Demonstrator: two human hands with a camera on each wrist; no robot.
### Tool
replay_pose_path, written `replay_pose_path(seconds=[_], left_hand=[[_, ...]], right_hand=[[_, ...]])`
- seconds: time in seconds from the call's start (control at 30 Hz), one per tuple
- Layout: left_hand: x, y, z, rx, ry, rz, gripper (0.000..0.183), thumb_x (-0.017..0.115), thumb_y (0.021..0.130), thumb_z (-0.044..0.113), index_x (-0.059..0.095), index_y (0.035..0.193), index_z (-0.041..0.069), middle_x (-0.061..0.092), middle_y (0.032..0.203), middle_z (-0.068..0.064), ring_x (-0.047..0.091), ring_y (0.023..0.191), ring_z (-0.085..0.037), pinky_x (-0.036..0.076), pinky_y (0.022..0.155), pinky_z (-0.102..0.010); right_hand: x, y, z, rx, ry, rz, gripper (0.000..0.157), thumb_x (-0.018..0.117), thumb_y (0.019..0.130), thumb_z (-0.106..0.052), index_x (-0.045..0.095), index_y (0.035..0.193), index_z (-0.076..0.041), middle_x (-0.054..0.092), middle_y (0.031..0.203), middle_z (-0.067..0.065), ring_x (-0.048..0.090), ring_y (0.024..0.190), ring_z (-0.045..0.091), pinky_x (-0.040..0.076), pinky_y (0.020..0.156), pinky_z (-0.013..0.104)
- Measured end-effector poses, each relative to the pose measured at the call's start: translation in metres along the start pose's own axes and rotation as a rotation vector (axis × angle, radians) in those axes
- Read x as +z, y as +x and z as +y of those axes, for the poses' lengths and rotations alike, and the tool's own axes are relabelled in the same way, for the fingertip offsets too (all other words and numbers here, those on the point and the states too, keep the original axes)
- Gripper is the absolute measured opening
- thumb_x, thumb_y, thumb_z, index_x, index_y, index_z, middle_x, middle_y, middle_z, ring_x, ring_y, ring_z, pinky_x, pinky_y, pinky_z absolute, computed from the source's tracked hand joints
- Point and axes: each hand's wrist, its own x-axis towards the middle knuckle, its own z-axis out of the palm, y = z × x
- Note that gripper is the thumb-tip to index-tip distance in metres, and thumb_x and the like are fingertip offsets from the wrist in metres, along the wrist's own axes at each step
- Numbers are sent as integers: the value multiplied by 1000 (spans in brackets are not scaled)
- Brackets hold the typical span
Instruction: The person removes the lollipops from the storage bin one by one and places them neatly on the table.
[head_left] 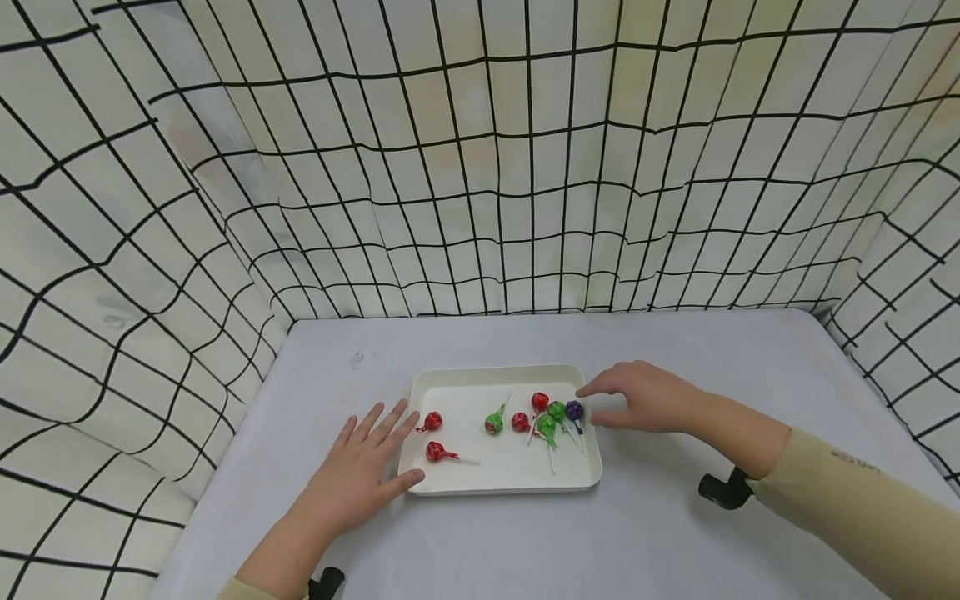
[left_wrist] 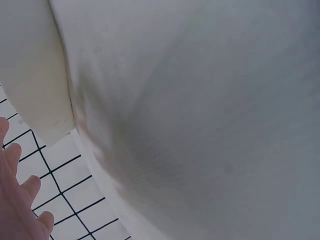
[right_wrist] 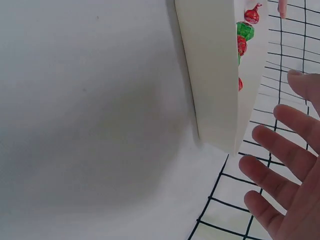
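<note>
Closest to me, tan sleeves (head_left: 862, 508) cover my forearms, and a black wrist device (head_left: 726, 490) shows below my right cuff. My left hand (head_left: 356, 477) grasps nothing: its fingers are straight and spread, the tips at the left end of a white rectangular tray (head_left: 502, 490). Whether they touch the rim I cannot tell. The tray lies flat, with wrapped lollipops inside. Nearest to my left thumb is a red lollipop (head_left: 435, 452), its stick pointing right; just beyond it sits a second red lollipop (head_left: 432, 421). Near the middle, a green lollipop (head_left: 493, 423) tilts its stick up and away. Toward the right end, red and green lollipops cluster with one purple lollipop (head_left: 574, 409), their sticks overlapping. My right hand (head_left: 647, 398) reaches in at that end, released, thumb and fingers parted and the palm bare, fingertips just beside the purple one; contact I cannot make out. Under the tray spreads a white tablecloth (head_left: 360, 350), and behind the table rises a pale wall with a black grid (head_left: 532, 167).
</note>
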Motion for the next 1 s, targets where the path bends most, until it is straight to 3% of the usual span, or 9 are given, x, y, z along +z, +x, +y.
replay_pose_path(seconds=[0.37,0.8,1.0], left_hand=[[4,-3,1,2,-35,-28,83,54,90,68,34,156,21,24,164,-1,21,149,-36,15,118,-60],[9,-2,2,8,-43,-77,85,57,90,65,29,158,23,21,164,1,19,150,-35,13,118,-59],[11,-3,2,4,-31,-93,90,42,88,79,27,158,25,18,165,2,16,150,-34,13,119,-60]], right_hand=[[-13,28,-3,1,-72,-172,32,74,89,-37,73,120,-28,69,118,-8,61,107,19,52,93,43],[-14,54,-7,6,-133,-263,24,77,87,-36,77,110,-30,70,111,-11,61,110,18,51,97,44],[-10,63,-8,30,-142,-311,19,78,86,-34,78,105,-29,70,104,-11,62,102,15,52,93,41]])
